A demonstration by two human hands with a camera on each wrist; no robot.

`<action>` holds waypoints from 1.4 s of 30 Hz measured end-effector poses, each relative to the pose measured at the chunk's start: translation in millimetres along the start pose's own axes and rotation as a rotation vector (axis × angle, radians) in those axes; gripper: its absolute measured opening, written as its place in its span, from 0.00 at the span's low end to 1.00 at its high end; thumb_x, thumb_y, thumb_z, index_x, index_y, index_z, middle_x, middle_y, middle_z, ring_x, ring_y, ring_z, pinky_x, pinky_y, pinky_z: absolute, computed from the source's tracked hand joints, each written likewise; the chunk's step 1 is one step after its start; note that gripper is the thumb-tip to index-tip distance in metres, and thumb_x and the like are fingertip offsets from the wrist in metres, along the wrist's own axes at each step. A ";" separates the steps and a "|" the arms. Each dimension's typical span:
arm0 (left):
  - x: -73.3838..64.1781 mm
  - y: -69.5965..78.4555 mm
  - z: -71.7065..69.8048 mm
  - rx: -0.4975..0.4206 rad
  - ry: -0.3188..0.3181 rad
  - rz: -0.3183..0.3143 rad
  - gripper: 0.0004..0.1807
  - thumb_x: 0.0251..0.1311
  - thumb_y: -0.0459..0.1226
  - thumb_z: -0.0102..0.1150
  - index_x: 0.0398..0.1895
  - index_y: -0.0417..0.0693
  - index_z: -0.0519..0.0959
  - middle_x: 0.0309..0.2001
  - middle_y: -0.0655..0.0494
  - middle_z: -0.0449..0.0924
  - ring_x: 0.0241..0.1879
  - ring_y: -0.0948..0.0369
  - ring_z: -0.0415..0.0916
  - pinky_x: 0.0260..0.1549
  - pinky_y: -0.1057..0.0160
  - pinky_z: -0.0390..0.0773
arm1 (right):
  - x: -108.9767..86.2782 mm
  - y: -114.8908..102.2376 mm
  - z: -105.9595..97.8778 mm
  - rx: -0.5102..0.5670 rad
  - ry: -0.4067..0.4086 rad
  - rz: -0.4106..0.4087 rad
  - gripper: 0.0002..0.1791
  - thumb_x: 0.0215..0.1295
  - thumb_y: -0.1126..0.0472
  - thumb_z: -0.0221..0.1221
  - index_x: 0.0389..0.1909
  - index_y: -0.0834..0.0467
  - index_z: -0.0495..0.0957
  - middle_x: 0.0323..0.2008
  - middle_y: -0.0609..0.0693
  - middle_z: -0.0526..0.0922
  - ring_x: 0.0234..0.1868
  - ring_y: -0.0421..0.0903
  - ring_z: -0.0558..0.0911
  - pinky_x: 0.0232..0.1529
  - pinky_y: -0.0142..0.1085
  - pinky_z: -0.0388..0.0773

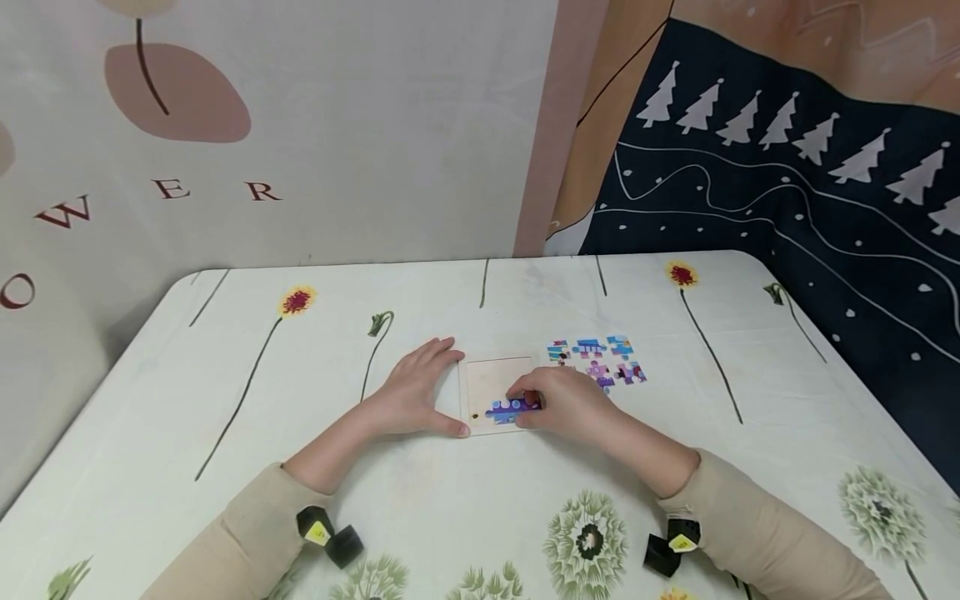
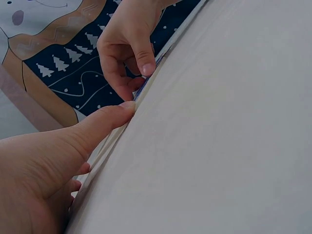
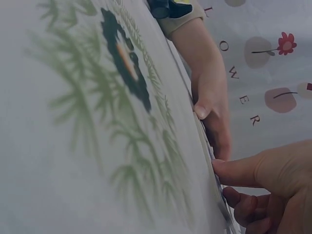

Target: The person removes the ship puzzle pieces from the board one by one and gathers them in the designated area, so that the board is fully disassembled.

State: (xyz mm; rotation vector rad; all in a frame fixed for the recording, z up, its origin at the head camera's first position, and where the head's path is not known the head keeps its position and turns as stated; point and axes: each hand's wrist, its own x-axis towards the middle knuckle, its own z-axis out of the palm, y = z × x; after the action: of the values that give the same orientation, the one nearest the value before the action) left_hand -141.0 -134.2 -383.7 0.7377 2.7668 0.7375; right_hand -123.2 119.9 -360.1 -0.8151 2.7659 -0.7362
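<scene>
A shallow wooden puzzle tray (image 1: 491, 375) lies flat on the table, with purple-blue puzzle pieces (image 1: 501, 412) in its lower part. My left hand (image 1: 411, 392) is spread along the tray's left side, the thumb by the lower corner and the fingers by the upper one. Over the lower right of the tray, my right hand (image 1: 566, 402) pinches a puzzle piece between thumb and curled fingers, hiding most of it. In the left wrist view, the left thumb (image 2: 109, 117) presses the tray's edge. The right thumb (image 3: 239, 170) is low at the tray's edge in the right wrist view.
Several loose puzzle pieces (image 1: 621, 346) lie right of the tray, some partly behind the right hand. A white flower-printed cloth (image 1: 420, 517) covers the table. A printed curtain (image 1: 375, 125) hangs behind, with a dark tree-patterned part (image 1: 750, 183) at the right.
</scene>
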 end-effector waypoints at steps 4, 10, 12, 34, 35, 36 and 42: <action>0.6 -0.2 -0.3 -0.001 -0.002 -0.004 0.58 0.35 0.58 0.75 0.70 0.45 0.60 0.74 0.46 0.47 0.73 0.48 0.37 0.67 0.44 0.42 | -1.0 -2.2 0.1 -0.004 0.011 0.020 0.15 0.51 0.57 0.72 0.42 0.50 0.86 0.32 0.37 0.81 0.33 0.37 0.76 0.34 0.35 0.73; 0.9 0.0 -1.2 -0.003 -0.003 -0.001 0.58 0.35 0.58 0.75 0.70 0.45 0.60 0.74 0.46 0.47 0.73 0.49 0.37 0.67 0.44 0.42 | -1.4 -4.4 -0.2 -0.007 0.012 0.031 0.14 0.52 0.57 0.71 0.41 0.49 0.85 0.29 0.37 0.79 0.30 0.37 0.75 0.32 0.35 0.72; 1.1 0.0 -1.6 -0.001 0.002 0.004 0.58 0.35 0.58 0.75 0.70 0.44 0.60 0.74 0.45 0.47 0.73 0.48 0.37 0.67 0.43 0.42 | -1.4 -5.2 -0.3 -0.007 0.012 0.032 0.14 0.52 0.58 0.71 0.41 0.50 0.85 0.28 0.37 0.78 0.29 0.37 0.74 0.31 0.35 0.71; 2.2 -2.6 0.8 -0.002 0.013 0.018 0.57 0.35 0.57 0.75 0.70 0.44 0.61 0.74 0.45 0.48 0.73 0.48 0.38 0.67 0.43 0.43 | -3.1 -7.6 1.8 -0.012 0.048 0.029 0.13 0.52 0.61 0.71 0.37 0.47 0.81 0.25 0.36 0.76 0.26 0.36 0.74 0.29 0.36 0.72; 2.2 -2.8 1.1 -0.002 0.010 0.014 0.57 0.35 0.57 0.75 0.70 0.44 0.61 0.74 0.46 0.47 0.73 0.48 0.38 0.67 0.44 0.43 | -3.3 -7.7 2.0 -0.013 0.051 0.027 0.13 0.52 0.61 0.71 0.37 0.47 0.81 0.25 0.36 0.76 0.26 0.36 0.73 0.29 0.36 0.72; 2.1 -3.0 1.4 0.000 0.010 0.014 0.57 0.35 0.57 0.75 0.70 0.44 0.61 0.74 0.46 0.47 0.73 0.48 0.38 0.67 0.44 0.43 | -3.6 -7.8 2.3 -0.011 0.054 0.024 0.13 0.52 0.61 0.71 0.37 0.47 0.81 0.25 0.36 0.76 0.26 0.36 0.73 0.29 0.36 0.72; 1.4 -3.3 2.5 0.001 0.013 0.015 0.57 0.35 0.57 0.75 0.69 0.44 0.61 0.74 0.46 0.48 0.73 0.48 0.38 0.67 0.44 0.43 | -5.5 -5.0 4.1 0.031 0.082 -0.013 0.13 0.52 0.63 0.70 0.36 0.47 0.79 0.24 0.36 0.75 0.24 0.35 0.72 0.28 0.35 0.71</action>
State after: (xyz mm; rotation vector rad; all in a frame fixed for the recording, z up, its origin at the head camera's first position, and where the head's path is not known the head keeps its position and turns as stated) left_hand -142.9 -134.9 -387.5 0.7574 2.7758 0.7465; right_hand -115.2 117.6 -361.0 -0.8148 2.8157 -0.8310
